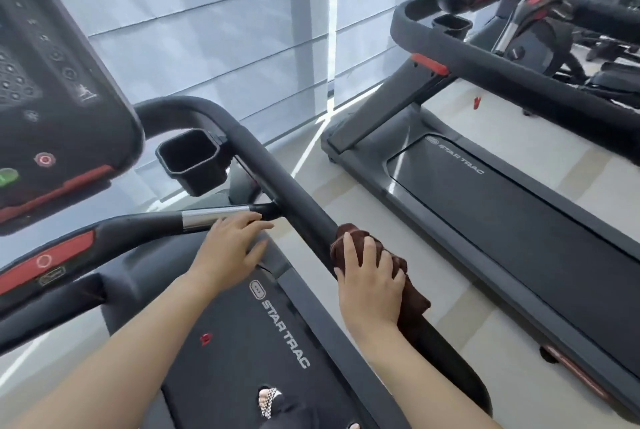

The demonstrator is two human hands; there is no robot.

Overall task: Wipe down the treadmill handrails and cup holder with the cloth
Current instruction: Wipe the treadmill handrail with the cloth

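Note:
A dark brown cloth (410,293) is wrapped over the black right handrail (277,179) of the treadmill, about midway along it. My right hand (370,279) presses down on the cloth and grips it around the rail. My left hand (232,248) hovers with fingers spread just below the front crossbar (145,224), its fingertips near the bar's silver sensor section (214,215). The black square cup holder (190,160) hangs empty inside the rail's front bend, above and left of both hands.
The console (52,82) with buttons and a red strip fills the upper left. The treadmill belt (249,342) lies below, with my foot on it. A second treadmill (502,203) stands to the right across a strip of pale floor. Window blinds (225,30) are ahead.

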